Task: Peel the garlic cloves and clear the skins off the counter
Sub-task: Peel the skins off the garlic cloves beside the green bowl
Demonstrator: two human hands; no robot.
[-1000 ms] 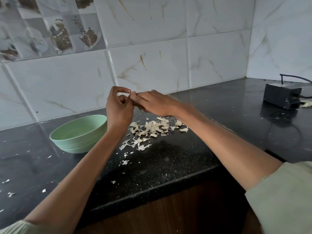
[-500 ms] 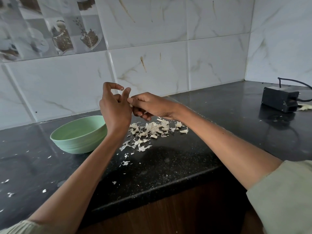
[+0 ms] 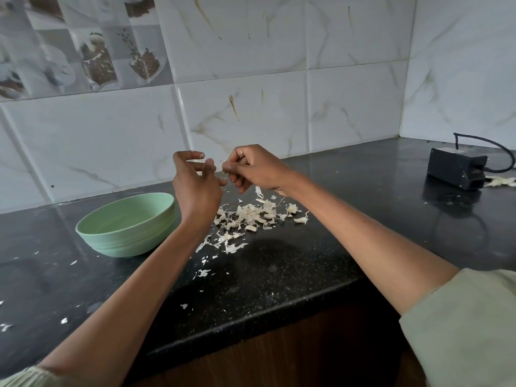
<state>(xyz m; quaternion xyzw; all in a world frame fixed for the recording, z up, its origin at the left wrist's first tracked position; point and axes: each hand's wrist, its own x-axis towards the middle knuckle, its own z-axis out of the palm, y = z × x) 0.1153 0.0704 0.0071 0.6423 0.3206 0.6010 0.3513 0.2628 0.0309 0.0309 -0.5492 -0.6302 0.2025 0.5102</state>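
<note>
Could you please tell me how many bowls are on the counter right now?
1. A pale green round bowl sits on the black speckled counter, left of the pile of garlic skins. No other bowl shows.

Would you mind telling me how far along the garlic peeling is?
A pile of skins shows much peeling is done. Both hands, left hand and right hand, work something small above it. The skins remain scattered across the counter, uncleared.
</note>
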